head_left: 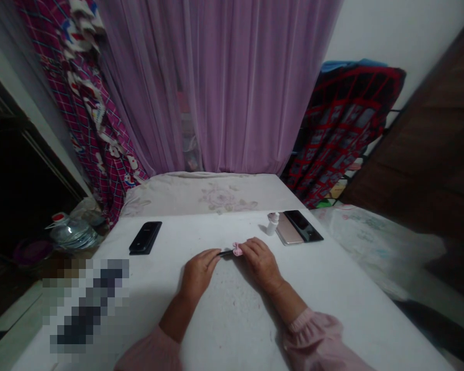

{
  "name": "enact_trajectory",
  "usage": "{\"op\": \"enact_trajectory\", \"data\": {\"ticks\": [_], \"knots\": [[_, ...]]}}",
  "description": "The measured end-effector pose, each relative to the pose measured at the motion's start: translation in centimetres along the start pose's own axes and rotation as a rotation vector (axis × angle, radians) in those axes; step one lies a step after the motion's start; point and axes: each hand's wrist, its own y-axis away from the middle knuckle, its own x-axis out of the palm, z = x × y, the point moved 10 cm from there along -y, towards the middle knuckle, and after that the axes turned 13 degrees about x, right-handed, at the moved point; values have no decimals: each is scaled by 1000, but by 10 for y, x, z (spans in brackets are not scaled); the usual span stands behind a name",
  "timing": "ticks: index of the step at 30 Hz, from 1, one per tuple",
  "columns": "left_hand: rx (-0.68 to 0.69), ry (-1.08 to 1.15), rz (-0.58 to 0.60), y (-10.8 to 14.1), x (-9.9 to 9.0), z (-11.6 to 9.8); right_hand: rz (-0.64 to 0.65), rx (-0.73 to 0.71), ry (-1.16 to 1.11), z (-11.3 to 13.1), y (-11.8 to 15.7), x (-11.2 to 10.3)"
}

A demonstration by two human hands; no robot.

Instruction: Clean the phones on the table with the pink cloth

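Observation:
Over the middle of the white table, my left hand (198,272) pinches one end of a thin black item (226,253), which may be a slim stick or something seen edge-on; I cannot tell its kind. At its other end, my right hand (262,263) is closed on a small pink cloth (237,249) bunched against the black item. Just beyond my right hand stands a small white spray bottle (272,225). Beside it lie a flat gold-pink device (288,230) and a glossy black one (304,226). Farther left rests a black phone (144,238).
The white table (216,330) has a floral cloth (224,196) at its far end, below purple curtains (239,87). A blurred-out patch covers something dark at the table's left. A large water bottle (71,232) stands beyond the left edge, and clear plastic sheeting (371,242) lies at right.

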Motion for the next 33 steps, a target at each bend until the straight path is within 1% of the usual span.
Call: {"op": "enact_trajectory", "data": {"ticks": [3, 7, 11, 14, 16, 18, 23, 24, 26, 27, 29, 31, 33], "knots": [[4, -23, 38, -7, 6, 1, 27, 55, 23, -13, 1, 9], [-78, -16, 55, -16, 12, 15, 51, 171, 72, -40, 2, 18], [-123, -21, 38, -23, 12, 26, 23, 270, 102, -67, -4, 16], [-145, -20, 27, -24, 11, 31, 6, 320, 112, -79, -9, 13], [-153, -21, 22, -23, 10, 31, -19, 344, 115, -80, -10, 11], [-154, -25, 20, -22, 10, 30, -39, 341, 119, -70, -10, 14], [-116, -48, 24, -23, 10, 19, 8, 238, 90, -15, -10, 38], [-99, -60, 25, -23, 9, 16, 13, 234, 81, -7, -11, 40], [-67, -82, 32, -24, 8, 11, 21, 228, 76, 0, -12, 42], [-56, -89, 38, -25, 8, 10, 26, 225, 80, -2, -13, 41], [-51, -97, 49, -24, 9, 11, 42, 223, 98, -14, -14, 36], [-68, -98, 54, -22, 10, 15, 55, 247, 127, -36, -13, 29], [-85, -89, 53, -20, 11, 19, 40, 275, 157, -58, -11, 20]]}}
